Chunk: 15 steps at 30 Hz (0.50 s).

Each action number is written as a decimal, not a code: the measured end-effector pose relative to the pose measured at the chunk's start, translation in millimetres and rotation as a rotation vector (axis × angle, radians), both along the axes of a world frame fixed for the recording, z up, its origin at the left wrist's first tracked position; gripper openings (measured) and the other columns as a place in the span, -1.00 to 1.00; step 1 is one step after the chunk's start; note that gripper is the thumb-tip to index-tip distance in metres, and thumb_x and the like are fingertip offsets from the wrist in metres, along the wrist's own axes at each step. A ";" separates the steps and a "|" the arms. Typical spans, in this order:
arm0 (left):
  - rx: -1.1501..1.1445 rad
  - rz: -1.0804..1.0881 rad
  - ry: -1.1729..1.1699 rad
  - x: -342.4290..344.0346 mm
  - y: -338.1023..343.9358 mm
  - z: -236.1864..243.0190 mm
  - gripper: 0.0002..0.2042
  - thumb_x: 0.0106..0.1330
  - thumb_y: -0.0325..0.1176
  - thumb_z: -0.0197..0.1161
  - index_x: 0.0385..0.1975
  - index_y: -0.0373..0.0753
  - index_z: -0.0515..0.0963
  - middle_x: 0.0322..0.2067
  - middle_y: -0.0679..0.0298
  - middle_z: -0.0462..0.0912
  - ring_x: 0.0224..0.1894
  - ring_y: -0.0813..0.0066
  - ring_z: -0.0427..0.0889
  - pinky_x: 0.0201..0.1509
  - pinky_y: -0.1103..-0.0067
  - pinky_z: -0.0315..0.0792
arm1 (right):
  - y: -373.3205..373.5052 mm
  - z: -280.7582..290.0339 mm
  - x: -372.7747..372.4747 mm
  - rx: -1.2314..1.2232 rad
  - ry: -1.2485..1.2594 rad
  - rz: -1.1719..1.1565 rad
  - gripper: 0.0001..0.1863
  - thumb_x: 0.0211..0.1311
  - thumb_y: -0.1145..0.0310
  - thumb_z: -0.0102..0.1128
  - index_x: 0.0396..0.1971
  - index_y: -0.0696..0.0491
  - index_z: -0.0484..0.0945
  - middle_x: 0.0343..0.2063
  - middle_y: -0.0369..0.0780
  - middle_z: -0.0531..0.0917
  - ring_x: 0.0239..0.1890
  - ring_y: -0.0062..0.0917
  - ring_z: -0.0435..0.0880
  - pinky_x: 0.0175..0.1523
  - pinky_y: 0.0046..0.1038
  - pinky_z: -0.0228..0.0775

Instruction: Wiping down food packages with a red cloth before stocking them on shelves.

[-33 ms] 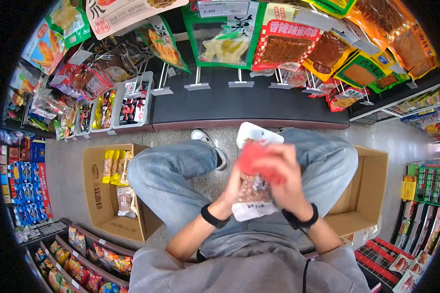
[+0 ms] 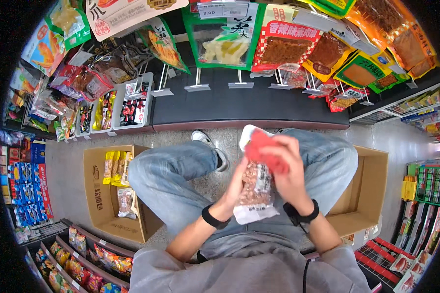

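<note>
Far left, a rack of hanging snack bags curves down the rim of the view, with white bins of small packets set at its foot. Below them an open cardboard box stands on the floor just beside the person's left knee; yellow packets lie inside it against the upper wall.

In the middle, above the lap, both hands hold a stack of snack packets, clear-fronted with a red top and a white bottom edge. The left hand lies along the stack's left side, fingers curled behind it and the thumb side pressed to its edge, a black band on the wrist. The right hand closes over the red top and right side, fingers bent across the front and gripping. The stack stands nearly upright, tilted a little to the right, its white lower edge hanging free over the grey sweatshirt.

Ahead of the knees a strip of bare stone floor runs to the dark shelf base, where a white shoe rests. To the right, a second cardboard box sits touching the right thigh, its inside open. Further right lie more shelves with red and green packs.
</note>
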<state>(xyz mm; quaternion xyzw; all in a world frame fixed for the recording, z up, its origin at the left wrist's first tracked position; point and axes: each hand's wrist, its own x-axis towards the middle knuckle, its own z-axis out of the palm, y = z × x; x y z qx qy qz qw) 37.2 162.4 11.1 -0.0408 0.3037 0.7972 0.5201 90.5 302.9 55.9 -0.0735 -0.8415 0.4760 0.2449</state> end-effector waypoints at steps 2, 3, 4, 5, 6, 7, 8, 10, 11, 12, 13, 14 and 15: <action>-0.062 -0.042 0.123 -2.9 -0.3 11.4 -0.43 0.43 0.17 -0.17 0.17 -0.18 0.35 0.07 0.15 0.49 0.11 0.34 0.51 0.22 0.32 0.40 | 4.9 -4.4 -1.5 -0.026 -0.011 -0.080 -0.56 -0.16 0.65 0.18 -0.20 -0.07 0.65 -0.11 -0.18 0.49 -0.02 -0.26 0.41 0.11 -0.35 0.27; -0.008 0.023 0.050 -4.0 1.3 10.8 -0.42 0.42 0.18 -0.17 0.17 -0.17 0.35 0.04 0.16 0.51 0.07 0.34 0.54 0.18 0.33 0.43 | 0.9 -3.6 5.7 -0.029 -0.012 -0.048 -0.57 -0.15 0.65 0.18 -0.21 -0.06 0.66 -0.11 -0.18 0.48 -0.02 -0.26 0.41 0.11 -0.35 0.26; 0.042 0.103 -0.022 -4.2 0.0 11.4 -0.42 0.42 0.19 -0.16 0.17 -0.17 0.35 0.02 0.18 0.52 0.04 0.34 0.56 0.13 0.33 0.47 | -5.6 -2.2 12.9 -0.036 -0.011 -0.002 -0.58 -0.15 0.66 0.17 -0.22 -0.06 0.66 -0.11 -0.18 0.48 -0.01 -0.26 0.41 0.11 -0.34 0.26; 0.043 0.105 -0.028 -6.3 -0.1 10.2 -0.42 0.42 0.19 -0.16 0.17 -0.17 0.35 0.02 0.18 0.52 0.04 0.34 0.56 0.13 0.33 0.47 | -12.3 -1.5 23.7 -0.011 -0.039 0.030 -0.59 -0.16 0.66 0.18 -0.25 -0.07 0.67 -0.10 -0.20 0.48 -0.01 -0.28 0.40 0.14 -0.33 0.24; 0.089 0.124 -0.127 -11.5 -1.6 8.6 -0.41 0.42 0.20 -0.15 0.18 -0.17 0.35 0.01 0.18 0.53 0.01 0.33 0.57 0.11 0.34 0.49 | -18.5 3.3 32.0 -0.004 -0.051 0.154 -0.59 -0.17 0.66 0.19 -0.26 -0.08 0.68 -0.11 -0.21 0.49 0.00 -0.29 0.40 0.15 -0.32 0.22; 0.132 0.143 -0.222 -15.8 -3.9 6.7 -0.41 0.41 0.20 -0.14 0.18 -0.17 0.34 0.00 0.18 0.55 -0.02 0.33 0.59 0.08 0.34 0.50 | -26.3 9.2 36.9 0.001 -0.058 0.279 -0.58 -0.18 0.66 0.20 -0.27 -0.09 0.69 -0.11 -0.22 0.49 0.00 -0.30 0.39 0.16 -0.31 0.21; 0.105 0.120 -0.181 -16.1 -5.2 0.3 -0.40 0.40 0.21 -0.12 0.18 -0.17 0.35 0.00 0.17 0.55 -0.04 0.31 0.59 0.10 0.36 0.49 | -36.2 13.2 40.0 0.055 -0.058 0.311 -0.59 -0.18 0.66 0.21 -0.28 -0.10 0.68 -0.12 -0.24 0.50 -0.01 -0.31 0.41 0.16 -0.31 0.20; 0.061 0.084 0.004 2.0 -3.8 -4.7 -0.41 0.44 0.17 -0.20 0.21 -0.19 0.30 0.07 0.18 0.50 0.05 0.34 0.54 0.15 0.39 0.44 | -19.6 6.1 35.1 0.074 -0.022 0.214 -0.61 -0.16 0.66 0.21 -0.28 -0.07 0.67 -0.12 -0.22 0.51 -0.01 -0.30 0.42 0.16 -0.31 0.21; -0.038 0.034 0.205 15.2 -4.9 0.2 -0.42 0.47 0.14 -0.23 0.23 -0.20 0.27 0.10 0.19 0.47 0.09 0.36 0.51 0.18 0.39 0.42 | -11.3 1.8 30.8 0.094 0.009 0.110 -0.63 -0.14 0.66 0.21 -0.28 -0.05 0.66 -0.11 -0.21 0.51 -0.01 -0.29 0.42 0.17 -0.31 0.21; -0.069 -0.075 0.337 25.4 -7.0 -5.8 -0.44 0.50 0.10 -0.32 0.27 -0.21 0.20 0.17 0.21 0.40 0.18 0.40 0.43 0.24 0.40 0.36 | -3.5 -1.0 19.1 -0.066 0.021 -0.077 -0.65 -0.10 0.66 0.21 -0.27 -0.02 0.64 -0.09 -0.18 0.51 0.00 -0.26 0.44 0.18 -0.32 0.22; -0.066 -0.195 0.356 26.5 -3.2 7.3 -0.43 0.51 0.08 -0.36 0.29 -0.22 0.17 0.18 0.21 0.38 0.21 0.43 0.40 0.27 0.41 0.33 | 9.3 0.8 8.1 -0.184 0.005 -0.161 -0.65 -0.10 0.66 0.22 -0.25 0.00 0.63 -0.08 -0.15 0.49 0.04 -0.25 0.42 0.18 -0.33 0.22; -0.061 -0.141 0.296 31.8 2.5 3.0 -0.42 0.51 0.10 -0.37 0.29 -0.23 0.17 0.17 0.22 0.39 0.21 0.43 0.40 0.26 0.42 0.33 | 12.1 -1.8 9.1 -0.199 -0.011 -0.136 -0.65 -0.10 0.65 0.22 -0.25 -0.01 0.64 -0.08 -0.15 0.49 0.04 -0.26 0.42 0.18 -0.33 0.22; -0.055 -0.087 0.235 35.3 5.8 -1.3 -0.41 0.50 0.11 -0.38 0.29 -0.23 0.17 0.17 0.22 0.40 0.20 0.43 0.41 0.26 0.44 0.33 | 11.9 -4.3 10.5 -0.212 -0.027 -0.110 -0.65 -0.10 0.65 0.23 -0.26 -0.02 0.64 -0.08 -0.15 0.48 0.04 -0.26 0.41 0.17 -0.34 0.22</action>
